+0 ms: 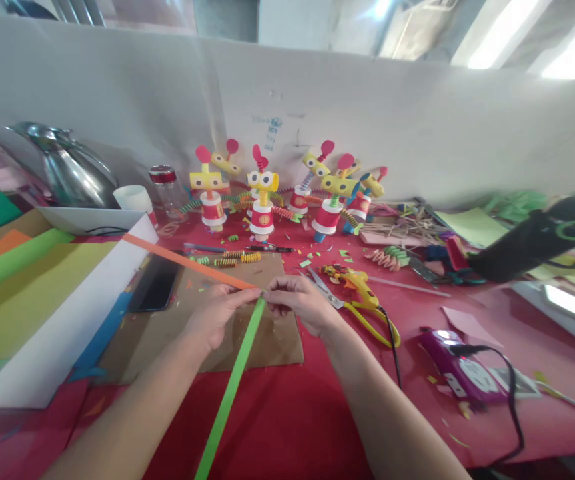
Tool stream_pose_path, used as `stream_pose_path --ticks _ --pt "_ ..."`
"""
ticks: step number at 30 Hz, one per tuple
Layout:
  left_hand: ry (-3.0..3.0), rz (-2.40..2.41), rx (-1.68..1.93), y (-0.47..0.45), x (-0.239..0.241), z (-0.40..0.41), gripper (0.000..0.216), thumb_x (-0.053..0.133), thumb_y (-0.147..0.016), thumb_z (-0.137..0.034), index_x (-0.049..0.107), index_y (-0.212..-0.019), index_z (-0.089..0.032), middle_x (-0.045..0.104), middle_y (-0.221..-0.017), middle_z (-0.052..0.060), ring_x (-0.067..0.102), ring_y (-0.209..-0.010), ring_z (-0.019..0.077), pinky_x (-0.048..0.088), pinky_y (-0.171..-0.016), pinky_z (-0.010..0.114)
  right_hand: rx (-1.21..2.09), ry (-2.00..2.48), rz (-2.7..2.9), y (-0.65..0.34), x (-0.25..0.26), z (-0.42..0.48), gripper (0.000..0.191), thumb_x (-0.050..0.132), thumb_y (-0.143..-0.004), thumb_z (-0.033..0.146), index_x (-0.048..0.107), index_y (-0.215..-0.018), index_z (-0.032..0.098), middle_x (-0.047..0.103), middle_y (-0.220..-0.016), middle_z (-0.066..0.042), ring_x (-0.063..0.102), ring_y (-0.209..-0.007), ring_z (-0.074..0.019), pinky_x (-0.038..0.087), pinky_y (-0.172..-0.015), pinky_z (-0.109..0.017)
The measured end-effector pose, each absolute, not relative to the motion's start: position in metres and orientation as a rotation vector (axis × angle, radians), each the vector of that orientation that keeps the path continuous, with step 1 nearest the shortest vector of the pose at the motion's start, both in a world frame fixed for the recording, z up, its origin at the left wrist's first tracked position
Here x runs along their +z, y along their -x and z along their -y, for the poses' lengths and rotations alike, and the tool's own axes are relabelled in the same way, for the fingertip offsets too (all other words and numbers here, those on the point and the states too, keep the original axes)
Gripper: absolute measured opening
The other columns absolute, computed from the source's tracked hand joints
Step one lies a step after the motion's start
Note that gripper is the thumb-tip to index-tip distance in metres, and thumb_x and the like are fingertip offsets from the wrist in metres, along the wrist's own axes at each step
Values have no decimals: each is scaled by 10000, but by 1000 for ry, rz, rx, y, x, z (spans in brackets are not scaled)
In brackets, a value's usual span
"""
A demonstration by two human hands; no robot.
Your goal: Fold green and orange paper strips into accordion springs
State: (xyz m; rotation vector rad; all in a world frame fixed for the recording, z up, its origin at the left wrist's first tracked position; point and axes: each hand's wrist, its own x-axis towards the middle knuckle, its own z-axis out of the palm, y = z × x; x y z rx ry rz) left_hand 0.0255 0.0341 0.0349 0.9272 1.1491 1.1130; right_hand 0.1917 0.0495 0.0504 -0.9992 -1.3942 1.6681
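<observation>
My left hand (220,308) is closed, its thumb and fingertips pinching an orange paper strip (192,265) near one end. The strip's other end reaches up and left to the rim of a white box. Close against it, my right hand (301,301) pinches the spot where a green paper strip (237,373) meets the orange one. The green strip hangs down toward me, past the bottom of the view. Whether the two ends are folded or glued is hidden by my fingers. Both hands are over a brown cardboard sheet (267,347).
Paper-cup figures (262,217) with springy arms stand at the back. Right of my hands lie scissors (375,323) and a yellow glue gun (362,290). A phone (156,287), folded paper springs (225,260), a box of coloured paper (27,360) and a purple device (462,367) are around.
</observation>
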Motion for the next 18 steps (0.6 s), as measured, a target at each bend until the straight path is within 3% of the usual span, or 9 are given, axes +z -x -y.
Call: stream_pose_path --ticks 5,9,14,18 --pt "-935 -774 1020 -16 36 -37 216 697 -733 -359 733 -867 -193 714 -936 75 623 -862 180 457 -804 316 1712 841 1079 -191 46 -51 158 719 -677 253 605 -612 165 564 -506 42 456 -443 -52 293 -446 -187" --pt "-1066 -761 1177 -29 33 -31 401 789 -619 -203 693 -1007 -237 696 -1028 47 615 -941 193 469 -827 309 1677 736 855 -177 37 -47 166 745 -673 259 605 -639 176 591 -557 40 493 -492 -62 341 -492 -189" --pt "-1218 -1015 1497 -39 33 -26 145 667 -760 -302 703 -881 -232 692 -978 40 599 -971 202 455 -886 349 1604 650 887 -163 34 -36 129 727 -713 266 627 -699 185 610 -621 29 535 -578 -83 394 -575 -213" --pt "-1449 -1184 1435 -28 44 -26 110 633 -778 -330 702 -782 -245 692 -910 21 604 -952 200 458 -896 355 1481 741 1064 -164 39 -33 128 725 -697 252 625 -743 186 615 -669 20 548 -611 -98 411 -586 -226"
